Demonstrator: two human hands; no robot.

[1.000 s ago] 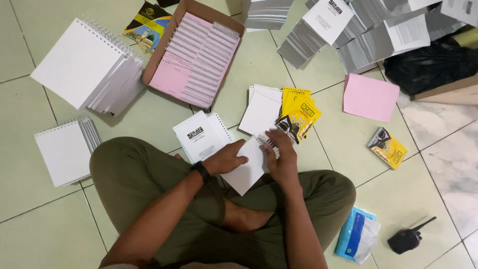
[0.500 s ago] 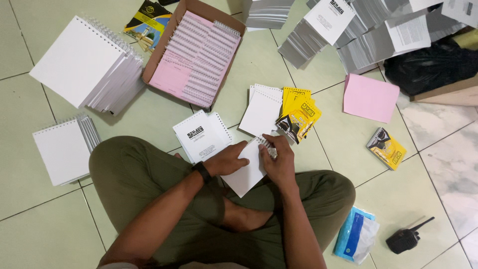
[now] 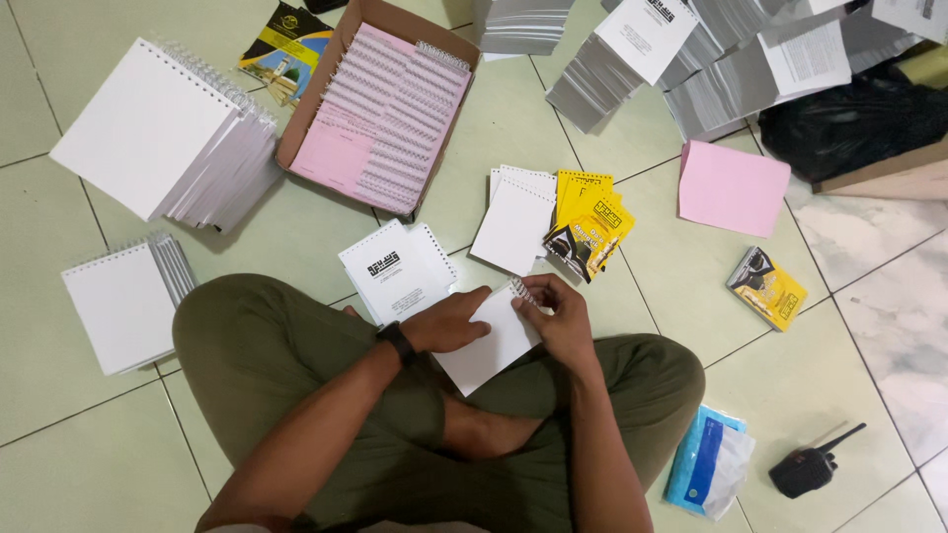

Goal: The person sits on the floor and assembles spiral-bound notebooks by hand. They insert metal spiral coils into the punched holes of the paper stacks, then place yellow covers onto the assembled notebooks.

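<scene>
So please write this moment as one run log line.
left hand: presses white booklet | right hand: at its wire spiral | seated on tiled floor

booklet [image 3: 491, 341] on lap | box [image 3: 326, 109] ahead (holding coils [image 3: 390, 118]) | radio [image 3: 805, 469] right of knee

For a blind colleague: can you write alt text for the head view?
Seated cross-legged on a tiled floor, a person holds a small white booklet with the left hand while the right hand works its wire spiral. Stacks of notepads lie around.
</scene>
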